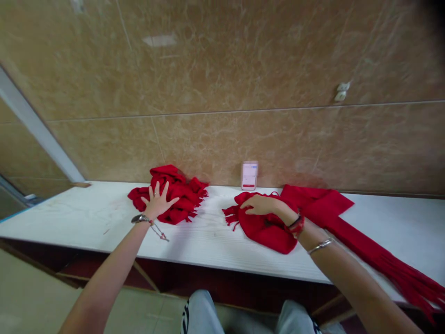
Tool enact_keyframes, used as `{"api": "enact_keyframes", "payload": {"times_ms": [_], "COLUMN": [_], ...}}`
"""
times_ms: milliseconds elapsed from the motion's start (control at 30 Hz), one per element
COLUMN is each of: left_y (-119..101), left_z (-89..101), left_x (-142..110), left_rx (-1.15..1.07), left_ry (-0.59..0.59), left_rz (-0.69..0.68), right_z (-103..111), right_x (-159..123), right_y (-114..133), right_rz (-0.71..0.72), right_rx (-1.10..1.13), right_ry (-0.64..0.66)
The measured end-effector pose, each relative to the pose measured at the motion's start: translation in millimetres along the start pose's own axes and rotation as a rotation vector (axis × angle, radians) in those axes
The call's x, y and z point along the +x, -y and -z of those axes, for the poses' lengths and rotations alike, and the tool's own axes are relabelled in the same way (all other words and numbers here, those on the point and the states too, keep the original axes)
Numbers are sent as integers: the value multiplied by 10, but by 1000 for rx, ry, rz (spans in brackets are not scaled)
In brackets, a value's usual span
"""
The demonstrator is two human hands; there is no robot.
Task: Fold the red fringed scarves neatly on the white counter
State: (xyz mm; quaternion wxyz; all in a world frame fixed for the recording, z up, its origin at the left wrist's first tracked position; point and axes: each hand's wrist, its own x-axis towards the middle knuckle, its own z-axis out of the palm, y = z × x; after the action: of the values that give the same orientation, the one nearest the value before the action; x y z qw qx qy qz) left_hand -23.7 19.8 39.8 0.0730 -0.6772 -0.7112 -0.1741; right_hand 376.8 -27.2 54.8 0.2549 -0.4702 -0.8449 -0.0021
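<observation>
Two bunched red fringed scarves lie on a white countertop. My left hand (159, 204), fingers spread wide, is over the left red scarf (182, 197), which is heaped in loose folds with its fringe toward the right. Over the other crumpled red scarf (267, 232) is my right hand (259, 205), fingers stretched out and bent slightly down. Fringe shows at that scarf's left end. Behind my right forearm a long red scarf (365, 241) lies folded at the back, and its fringed end hangs past the counter's front edge.
A phone (249, 176) leans upright against the brown marbled wall (215, 144) behind the white countertop (205, 253). Open dark shelves (208, 280) run beneath the counter. My knees (203, 313) are close to its front edge. A wall socket (341, 92) is at upper right.
</observation>
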Motion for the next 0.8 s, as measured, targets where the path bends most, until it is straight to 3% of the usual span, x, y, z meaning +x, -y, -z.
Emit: {"api": "enact_keyframes", "payload": {"times_ms": [100,200,333,467,600,800], "left_y": [122,177,255,405,529,548], "left_z": [-97,-325,-668,-885,-1020,-1072], "left_x": [-278,-398,-320,-64,216,342], "left_rx": [-20,-110,-100,-28,16,10], "left_ry": [-11,-19,-93,-132,-151,-153], "left_rz": [116,177,233,256,322,361], "right_z": [-357,-840,-1627,-2223,-2484,-2517], "right_x": [384,800,1177,1420,1658,1772], "right_y": [443,857,1172,1213,1158,1152], "right_rz": [108,-20,-217,-246,-263,-300], "right_rx": [69,104,124,47,-15,17], "right_ry": [105,135,225,223,146,85]}}
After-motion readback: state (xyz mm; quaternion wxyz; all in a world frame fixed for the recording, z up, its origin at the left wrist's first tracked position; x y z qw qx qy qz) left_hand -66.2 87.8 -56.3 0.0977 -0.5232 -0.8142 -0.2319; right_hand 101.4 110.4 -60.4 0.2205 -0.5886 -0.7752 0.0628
